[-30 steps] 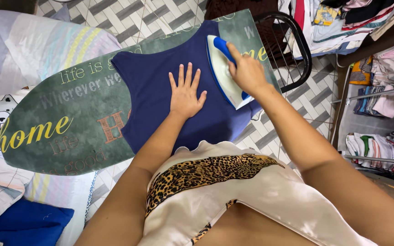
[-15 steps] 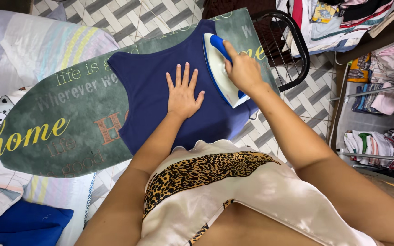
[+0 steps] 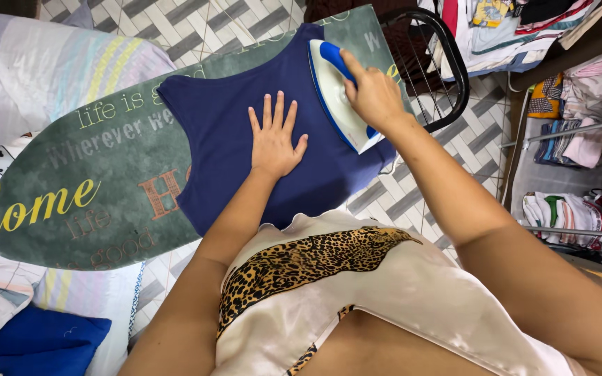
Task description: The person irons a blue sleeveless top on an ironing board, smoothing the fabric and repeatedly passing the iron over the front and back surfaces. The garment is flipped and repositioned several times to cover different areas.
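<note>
So the navy garment (image 3: pixel 245 132) sits in the upper middle of the frame, spread flat over the ironing board (image 3: pixel 71 195). It's a smooth, matte knit, sleeveless by the look of the curved armhole on its left edge, and its lower right part hangs off the board's edge. The board cover is a mottled green fabric, rounded at the lower left end, with printed lettering scattered all over it in yellow script, pale grey and one rust-orange block word near the middle.

The left hand (image 3: pixel 273 139) lies palm down on the garment, fingers straight and fanned apart, thumb out to the right, wrist coming up from the bottom of the frame. The right hand (image 3: pixel 372 94) is wrapped around the blue handle of the iron (image 3: pixel 336 94), fingers curled shut on it, index finger stretched along the top. The iron is white glossy plastic with blue trim, pointed tip toward the top of the frame, sole down on the garment just right of the left hand.

Behind the iron, upper right, a black wire iron rest (image 3: pixel 440 69) curves off the board's end. The floor (image 3: pixel 175 28) has grey and white herringbone tiles. Folded clothes (image 3: pixel 566 216) are on shelves at the right edge, striped bedding (image 3: pixel 43 63) upper left, and a blue cushion (image 3: pixel 36 341) bottom left.
</note>
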